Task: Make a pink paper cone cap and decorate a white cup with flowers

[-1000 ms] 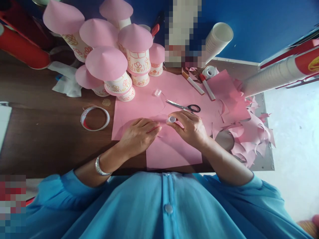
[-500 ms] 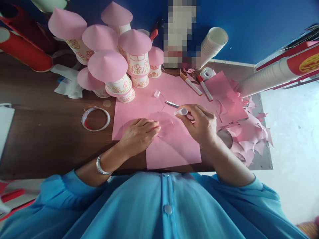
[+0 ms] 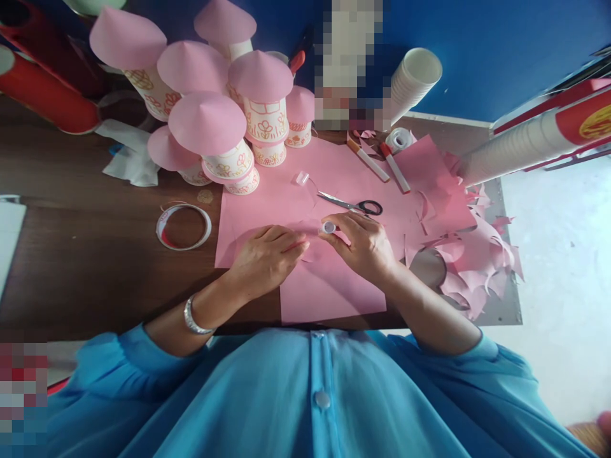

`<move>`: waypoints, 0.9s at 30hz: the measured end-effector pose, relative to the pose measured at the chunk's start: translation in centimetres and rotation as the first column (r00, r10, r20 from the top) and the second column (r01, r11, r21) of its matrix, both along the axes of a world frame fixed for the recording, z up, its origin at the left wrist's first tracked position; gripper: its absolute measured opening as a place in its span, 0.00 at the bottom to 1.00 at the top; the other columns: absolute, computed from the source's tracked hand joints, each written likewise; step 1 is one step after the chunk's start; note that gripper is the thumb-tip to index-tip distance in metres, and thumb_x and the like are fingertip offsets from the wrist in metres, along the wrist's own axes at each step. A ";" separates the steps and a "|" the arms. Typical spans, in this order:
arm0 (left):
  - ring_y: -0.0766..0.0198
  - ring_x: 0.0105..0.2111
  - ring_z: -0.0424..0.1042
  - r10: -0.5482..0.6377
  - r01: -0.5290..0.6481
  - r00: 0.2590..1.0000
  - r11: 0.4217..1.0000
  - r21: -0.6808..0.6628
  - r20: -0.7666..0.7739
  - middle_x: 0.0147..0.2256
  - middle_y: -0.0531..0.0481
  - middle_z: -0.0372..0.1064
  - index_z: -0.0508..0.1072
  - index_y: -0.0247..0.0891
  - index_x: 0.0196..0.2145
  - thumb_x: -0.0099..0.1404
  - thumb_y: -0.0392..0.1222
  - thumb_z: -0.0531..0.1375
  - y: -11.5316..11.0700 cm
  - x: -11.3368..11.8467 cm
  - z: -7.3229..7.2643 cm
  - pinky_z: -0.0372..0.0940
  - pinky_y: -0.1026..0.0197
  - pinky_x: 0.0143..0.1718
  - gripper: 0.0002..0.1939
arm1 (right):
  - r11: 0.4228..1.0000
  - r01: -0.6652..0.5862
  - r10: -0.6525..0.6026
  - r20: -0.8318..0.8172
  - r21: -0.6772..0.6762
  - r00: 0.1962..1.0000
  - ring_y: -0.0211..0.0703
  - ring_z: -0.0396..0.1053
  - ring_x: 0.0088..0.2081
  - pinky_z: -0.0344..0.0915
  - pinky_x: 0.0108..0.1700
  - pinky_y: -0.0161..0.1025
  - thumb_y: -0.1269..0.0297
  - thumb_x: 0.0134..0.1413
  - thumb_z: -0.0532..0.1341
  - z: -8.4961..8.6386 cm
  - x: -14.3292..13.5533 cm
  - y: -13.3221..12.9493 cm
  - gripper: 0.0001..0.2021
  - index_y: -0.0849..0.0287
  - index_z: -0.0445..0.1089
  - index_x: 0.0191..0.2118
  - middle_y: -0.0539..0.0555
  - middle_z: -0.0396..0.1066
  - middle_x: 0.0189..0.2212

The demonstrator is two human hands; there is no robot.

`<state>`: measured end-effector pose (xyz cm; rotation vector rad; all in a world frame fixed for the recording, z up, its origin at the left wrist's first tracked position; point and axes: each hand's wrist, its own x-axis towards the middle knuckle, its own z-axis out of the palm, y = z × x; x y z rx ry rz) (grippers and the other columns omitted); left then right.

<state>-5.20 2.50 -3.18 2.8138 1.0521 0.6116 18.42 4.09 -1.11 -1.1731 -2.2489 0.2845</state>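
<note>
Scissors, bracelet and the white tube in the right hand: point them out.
Scissors (image 3: 352, 205): head view, where the blades meet the handles.
Bracelet (image 3: 189, 316): head view, on the outer face of its band.
White tube (image 3: 328, 227): head view, on its round end.

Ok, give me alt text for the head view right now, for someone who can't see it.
A person's right hand holds a small white tube over pink paper, while the left hand rests palm down on it. Scissors and two markers lie beyond; white cups with drawn flowers and pink cone tops stand at far left.
</note>
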 end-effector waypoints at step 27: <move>0.55 0.44 0.77 0.010 -0.010 1.000 1.000 -0.008 0.003 0.47 0.47 0.81 0.79 0.40 0.47 0.74 0.37 0.57 0.0 0.1 -0.1 0.72 0.52 0.44 0.11 | 0.998 -0.059 0.056 0.078 0.027 0.995 0.48 0.79 0.40 0.73 0.43 0.42 0.65 0.70 0.60 0.0 -0.8 0.1 0.05 0.57 0.73 0.45 0.56 0.81 0.38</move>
